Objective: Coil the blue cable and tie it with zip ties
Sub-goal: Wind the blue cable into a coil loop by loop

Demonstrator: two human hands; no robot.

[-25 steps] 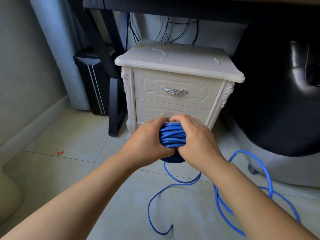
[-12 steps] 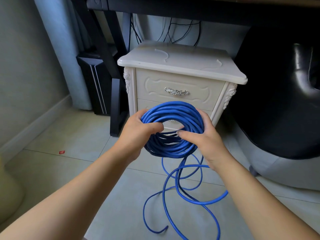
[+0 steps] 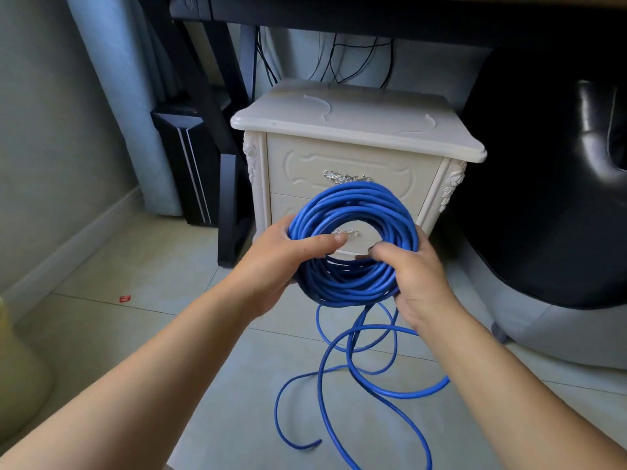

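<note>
White nightstand point(image 3: 356, 123), black chair point(image 3: 549, 198), tiled floor point(image 3: 135, 317)

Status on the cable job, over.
Left hand and right hand grip the blue cable coil. Loose tail lies uncoiled on the floor. No zip tie on it. Nothing blocking the hands.

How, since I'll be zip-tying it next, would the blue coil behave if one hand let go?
Probably springy: the blue coil has loops sitting unevenly despite the left hand and right hand gripping it, so turns would likely splay. The tail on the floor lies in wide curves, suggesting semi-stiff cable that resists tight bends.
</note>
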